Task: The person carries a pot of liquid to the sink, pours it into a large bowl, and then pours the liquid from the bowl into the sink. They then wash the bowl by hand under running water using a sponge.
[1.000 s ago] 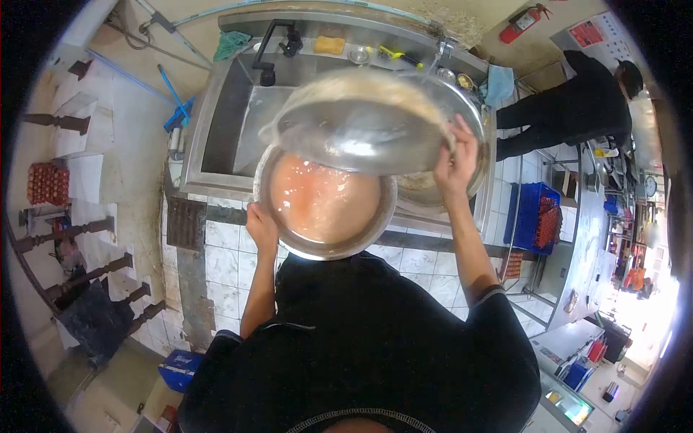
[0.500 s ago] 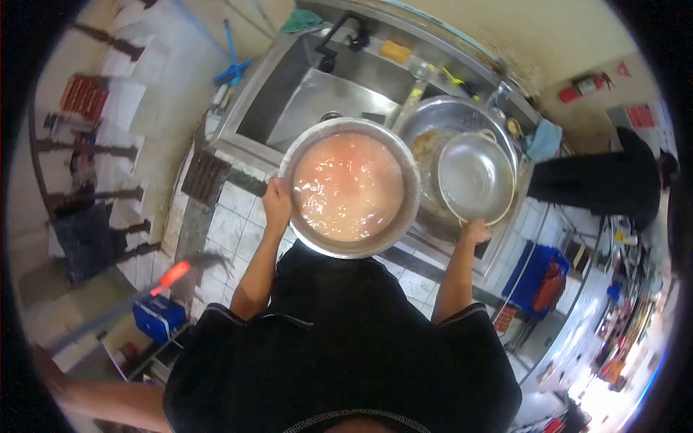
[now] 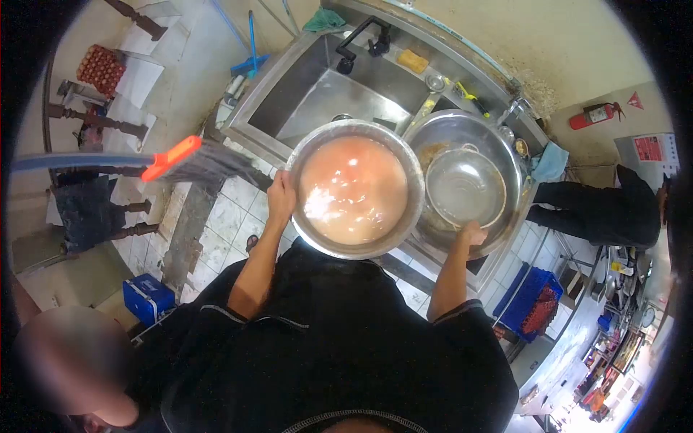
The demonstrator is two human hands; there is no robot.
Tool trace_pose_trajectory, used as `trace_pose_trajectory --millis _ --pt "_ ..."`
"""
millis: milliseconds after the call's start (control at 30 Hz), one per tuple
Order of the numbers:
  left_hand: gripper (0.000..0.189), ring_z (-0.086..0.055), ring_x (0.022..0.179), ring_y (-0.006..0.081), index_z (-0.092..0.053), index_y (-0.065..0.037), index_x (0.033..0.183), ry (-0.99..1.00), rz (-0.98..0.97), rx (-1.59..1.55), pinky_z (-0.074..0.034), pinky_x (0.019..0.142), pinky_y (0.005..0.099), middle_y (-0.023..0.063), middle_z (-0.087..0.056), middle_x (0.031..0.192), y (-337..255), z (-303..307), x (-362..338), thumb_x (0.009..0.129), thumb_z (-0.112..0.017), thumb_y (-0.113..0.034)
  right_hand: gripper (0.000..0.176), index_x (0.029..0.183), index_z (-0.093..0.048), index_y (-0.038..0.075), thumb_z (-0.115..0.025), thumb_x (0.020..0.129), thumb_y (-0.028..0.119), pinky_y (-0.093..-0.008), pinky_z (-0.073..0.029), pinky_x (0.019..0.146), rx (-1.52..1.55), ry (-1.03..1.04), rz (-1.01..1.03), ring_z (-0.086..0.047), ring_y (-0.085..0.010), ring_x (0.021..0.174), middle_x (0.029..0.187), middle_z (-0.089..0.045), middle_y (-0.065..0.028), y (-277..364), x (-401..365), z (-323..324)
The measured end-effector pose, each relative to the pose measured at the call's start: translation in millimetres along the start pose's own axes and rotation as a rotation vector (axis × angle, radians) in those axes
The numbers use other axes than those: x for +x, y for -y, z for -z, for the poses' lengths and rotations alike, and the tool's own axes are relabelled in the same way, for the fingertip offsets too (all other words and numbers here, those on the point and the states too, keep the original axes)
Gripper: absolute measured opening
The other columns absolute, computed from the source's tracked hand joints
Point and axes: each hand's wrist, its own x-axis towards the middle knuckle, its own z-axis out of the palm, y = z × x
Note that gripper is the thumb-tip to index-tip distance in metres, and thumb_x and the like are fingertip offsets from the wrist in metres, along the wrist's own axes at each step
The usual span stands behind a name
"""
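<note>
A large round metal pot (image 3: 414, 209) full of pinkish, shiny liquid is in front of my body at the sink's front edge. My left hand (image 3: 281, 198) is closed on the pot's left rim. To the right, my right hand (image 3: 473, 234) grips the near side of a smaller metal pan (image 3: 465, 189). That pan is over a wide metal basin (image 3: 509, 155) with brownish residue inside. My fingertips are partly hidden on both sides.
Behind the pot lies the steel sink (image 3: 289, 79) with a black faucet (image 3: 346, 58) and a yellow sponge (image 3: 413, 60). An orange-topped broom (image 3: 172, 158) reaches in from the left. Another person (image 3: 72, 361) is at lower left; one in black (image 3: 599, 209) stands at right.
The smaller pan has shifted left over the basin with my right hand. The broom has swung up, and the other person at lower left has come further into view.
</note>
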Motion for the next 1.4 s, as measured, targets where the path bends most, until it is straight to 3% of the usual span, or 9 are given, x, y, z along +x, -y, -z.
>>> trace_pose_trajectory --millis 233,500,667,733,800,900,967,1100,1400 --pt "0.042 -0.064 0.081 0.0491 -0.054 0.004 0.103 0.072 0.063 0.092 -0.047 0.069 0.0510 0.0342 -0.062 0.083 -11.4 8.6 -26.3 0.102 -0.049 -0.039 0.030 0.104 -0.068 -0.007 -0.065 0.085 0.016 -0.0463 -0.051 0.080 0.070 -0.032 0.288 -0.067 -0.0397 0.088 0.096 -0.070 -0.0261 45.8 27.4 84.9" --pt "0.038 -0.060 0.074 0.0555 -0.047 0.005 0.105 0.054 0.067 0.150 -0.044 0.064 0.0559 0.0337 -0.059 0.072 -12.3 7.9 -64.8 0.103 -0.048 -0.033 0.026 0.112 -0.067 -0.002 -0.062 0.098 0.019 -0.0299 -0.047 0.072 0.441 0.596 0.211 -0.058 -0.0126 0.081 0.093 -0.067 -0.0055 134.2 -1.8 148.1" --pt "0.040 -0.059 0.079 0.0543 -0.048 0.004 0.104 0.001 0.087 0.074 -0.046 0.070 0.0532 0.0334 -0.060 0.079 -17.7 7.6 -92.2 0.106 -0.039 -0.035 0.021 0.107 -0.069 -0.002 -0.062 0.095 0.014 -0.0316 -0.047 0.072 0.383 1.016 0.369 -0.059 -0.0137 0.080 0.088 -0.069 -0.0065 171.8 -60.7 107.1" --pt "0.043 -0.061 0.084 0.0377 -0.053 0.002 0.102 -0.058 0.148 -0.014 -0.047 0.078 0.0440 0.0237 -0.062 0.088 -5.5 2.2 -103.8 0.108 -0.034 -0.037 0.020 0.106 -0.070 -0.002 -0.062 0.094 0.012 -0.0340 -0.049 0.073 0.373 1.151 0.465 -0.063 -0.0176 0.079 0.088 -0.071 -0.0105 183.3 -81.5 85.0" --pt "0.048 -0.060 0.086 0.0330 -0.055 0.003 0.104 -0.029 0.251 -0.228 -0.047 0.082 0.0419 0.0202 -0.063 0.092 16.0 -1.7 -110.2 0.108 -0.035 -0.041 0.020 0.107 -0.070 -0.001 -0.062 0.092 0.011 -0.0360 -0.050 0.072 0.362 1.218 0.545 -0.065 -0.0222 0.077 0.089 -0.072 -0.0151 189.2 -95.4 67.0" --pt "0.053 -0.063 0.097 0.0373 -0.057 0.003 0.113 0.010 0.299 -0.105 -0.047 0.089 0.0453 0.0253 -0.065 0.103 -21.7 2.1 -112.5 0.107 -0.035 -0.045 0.024 0.105 -0.069 -0.003 -0.066 0.091 0.016 -0.0370 -0.049 0.074 0.335 1.220 0.732 -0.065 -0.0211 0.081 0.085 -0.071 -0.0146 185.6 -106.0 35.3" --pt "0.053 -0.063 0.104 0.0406 -0.057 0.002 0.114 0.036 0.374 0.054 -0.047 0.092 0.0478 0.0293 -0.065 0.109 -37.0 8.8 -110.2 0.105 -0.038 -0.047 0.024 0.104 -0.069 -0.004 -0.067 0.089 0.014 -0.0421 -0.050 0.077 0.344 1.208 0.817 -0.068 -0.0322 0.082 0.089 -0.072 -0.0195 187.2 -110.1 24.7" --pt "0.071 -0.066 0.106 0.0442 -0.053 0.001 0.123 0.009 0.382 0.143 -0.050 0.094 0.0465 0.0312 -0.066 0.111 -10.8 -4.3 -92.9 0.088 -0.062 -0.060 0.030 0.104 -0.066 -0.003 -0.074 0.081 0.015 -0.0473 -0.047 0.085 0.350 0.890 1.255 -0.059 -0.0409 0.092 0.098 -0.063 -0.0213 178.8 -104.2 -11.6" --pt "0.061 -0.064 0.107 0.0437 -0.054 -0.003 0.124 -0.091 0.204 0.194 -0.048 0.093 0.0508 0.0268 -0.067 0.110 -32.4 -15.7 -50.7 0.089 -0.061 -0.053 0.056 0.128 -0.060 -0.004 -0.078 0.084 0.026 -0.0402 -0.048 0.094 0.437 0.942 0.875 -0.064 -0.0314 0.107 0.116 -0.067 -0.0239 130.8 -112.1 -46.9"
